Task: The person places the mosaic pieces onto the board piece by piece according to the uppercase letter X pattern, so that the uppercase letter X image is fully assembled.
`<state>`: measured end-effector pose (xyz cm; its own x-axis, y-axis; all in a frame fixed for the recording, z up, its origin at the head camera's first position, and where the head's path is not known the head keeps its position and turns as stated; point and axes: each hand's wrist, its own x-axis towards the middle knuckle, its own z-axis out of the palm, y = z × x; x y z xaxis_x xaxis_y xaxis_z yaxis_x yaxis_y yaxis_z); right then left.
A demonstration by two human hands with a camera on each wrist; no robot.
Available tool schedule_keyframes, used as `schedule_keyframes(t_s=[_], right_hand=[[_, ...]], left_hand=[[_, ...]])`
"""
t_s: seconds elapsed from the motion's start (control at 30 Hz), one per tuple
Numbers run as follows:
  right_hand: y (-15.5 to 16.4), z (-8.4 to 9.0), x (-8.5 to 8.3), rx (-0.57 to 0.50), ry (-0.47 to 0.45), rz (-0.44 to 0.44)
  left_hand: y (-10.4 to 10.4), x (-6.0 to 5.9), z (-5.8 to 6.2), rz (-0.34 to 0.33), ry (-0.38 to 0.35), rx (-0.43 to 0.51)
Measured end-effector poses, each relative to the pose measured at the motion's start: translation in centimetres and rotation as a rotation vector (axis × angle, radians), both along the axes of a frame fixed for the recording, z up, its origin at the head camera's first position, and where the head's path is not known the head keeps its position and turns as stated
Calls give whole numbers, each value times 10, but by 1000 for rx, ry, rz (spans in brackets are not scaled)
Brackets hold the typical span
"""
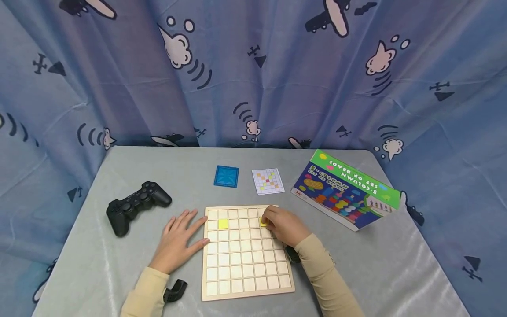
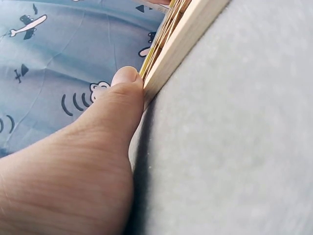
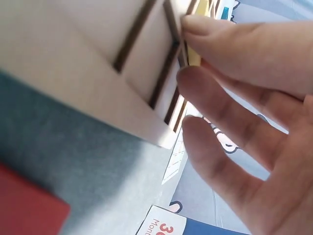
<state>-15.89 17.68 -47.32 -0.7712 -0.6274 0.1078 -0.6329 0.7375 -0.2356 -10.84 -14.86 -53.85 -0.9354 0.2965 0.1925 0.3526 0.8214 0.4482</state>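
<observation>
Holding two yellow tiles (image 1: pixel 223 223), wooden grid board (image 1: pixel 245 281).

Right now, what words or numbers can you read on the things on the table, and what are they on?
Box, printed upside down in the head view: "5-COLUMN SET OF BEADS".
Box, corner label in the right wrist view: starts "3" and "Mon", the rest is cut off.
Box, small badge and fine print: too small to read.
Card: coloured squares only, no words.
Board, gamepad, blue tile: none.

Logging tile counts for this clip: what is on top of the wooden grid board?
On the wooden grid board lies one yellow tile. The right hand holds a second yellow tile on a cell. Cells beneath that hand are hidden. The left hand touches the board's edge.
</observation>
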Motion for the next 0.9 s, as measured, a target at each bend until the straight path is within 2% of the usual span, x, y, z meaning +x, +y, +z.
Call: schedule_keyframes(t_s=[0.67,0.9], right_hand=[[-3,-1,-4,-37,-11,19],[-1,-1,-4,-25,-24,6]], left_hand=[[-2,1,5,7,-3,12],[0,0,3,6,1,12]])
